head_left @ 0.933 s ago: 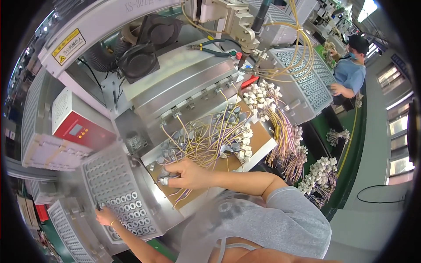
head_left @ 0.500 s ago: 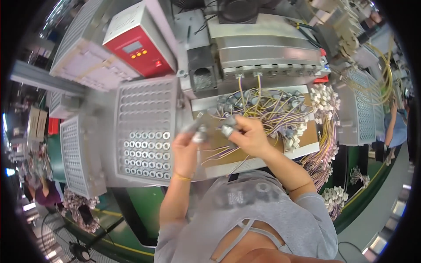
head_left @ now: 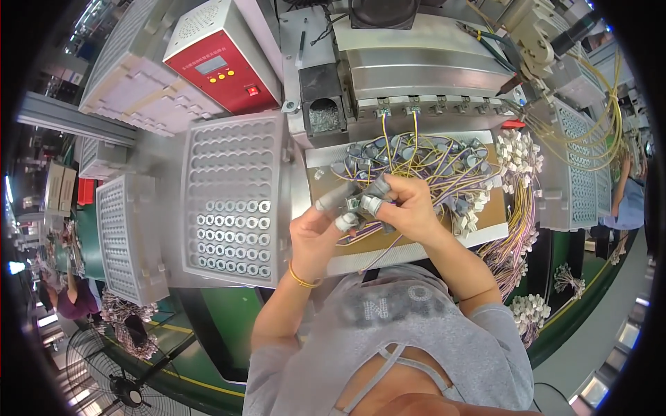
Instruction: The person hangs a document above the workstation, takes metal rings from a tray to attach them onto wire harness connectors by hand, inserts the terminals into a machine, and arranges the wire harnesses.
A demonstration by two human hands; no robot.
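Note:
Over the cardboard sheet, my left hand (head_left: 313,239) and my right hand (head_left: 411,209) meet with thumbs and forefingers pinched. Grey and white coverings wrap these fingertips. Between the tips sits a small grey part with a greenish face (head_left: 352,203); the fingers hide most of it, and I cannot tell which hand bears it. Purple and yellow wires (head_left: 365,231) run beneath the hands. Just beyond lies a tangled heap of wired round grey parts (head_left: 416,156), with white connectors (head_left: 466,218) at its right end.
Left of my hands stands a clear plastic tray (head_left: 286,208) with rows of metal-ringed pieces. Behind are a red control box (head_left: 225,73), a black bin (head_left: 322,83) and a metal fixture (head_left: 430,73) with two leads plugged in. Pliers (head_left: 489,47) lie at the back right; wire bundles (head_left: 513,243) hang right.
My left hand has come right and my fingertips now meet; half a second ago they were apart. The right hand has shifted slightly right. The view has moved a little.

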